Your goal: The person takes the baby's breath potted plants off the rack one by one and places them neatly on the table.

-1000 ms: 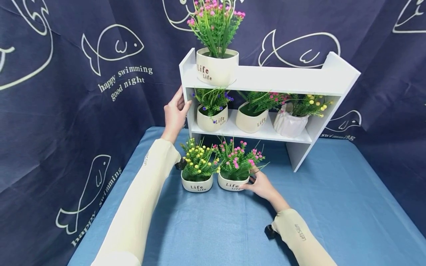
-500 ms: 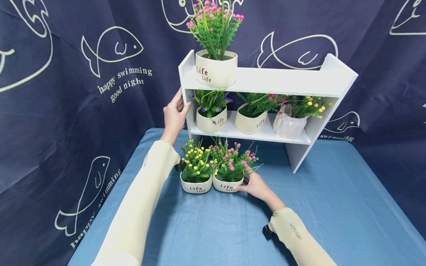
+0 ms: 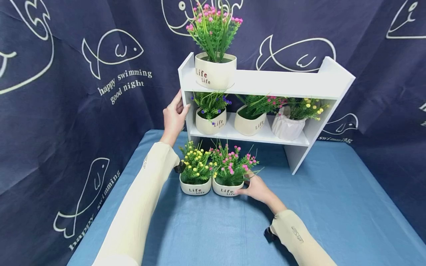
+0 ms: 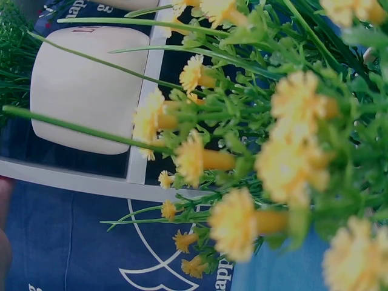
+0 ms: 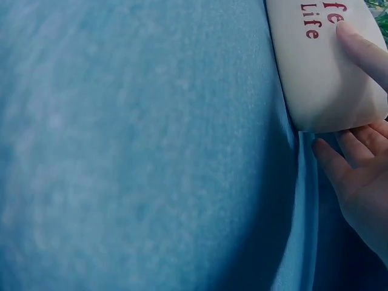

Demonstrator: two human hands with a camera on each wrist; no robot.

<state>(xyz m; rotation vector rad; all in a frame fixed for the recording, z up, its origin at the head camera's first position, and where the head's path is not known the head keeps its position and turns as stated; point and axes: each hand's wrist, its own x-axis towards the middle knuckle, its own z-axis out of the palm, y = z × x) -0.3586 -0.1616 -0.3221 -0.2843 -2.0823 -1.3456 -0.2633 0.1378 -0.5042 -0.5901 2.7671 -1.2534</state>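
Observation:
My left hand [image 3: 174, 117] holds the left side panel of a white two-tier shelf [image 3: 276, 82], thumb at its front edge and fingers behind. On the blue cloth in front, my right hand [image 3: 257, 189] grips the right end of a cream pot [image 3: 227, 190] of pink flowers. In the right wrist view its thumb [image 5: 367, 57] lies on the lettered front of this pot, fingers round the end. Just left, side by side with it, stands a cream pot [image 3: 195, 189] of yellow flowers. Those yellow flowers [image 4: 294, 160] fill much of the left wrist view.
A taller pot [image 3: 215, 72] of pink flowers stands on the shelf's top left. Below it are a pot [image 3: 211, 122] with blue flowers, a tilted-looking pink-flowered pot [image 3: 250, 123] and a ruffled white pot [image 3: 288, 127]. A dark fish-print curtain [image 3: 113, 96] hangs behind.
My right hand has slid the pink-flowered pot left, up beside the yellow-flowered one, and then stays there. My left hand keeps its place on the shelf.

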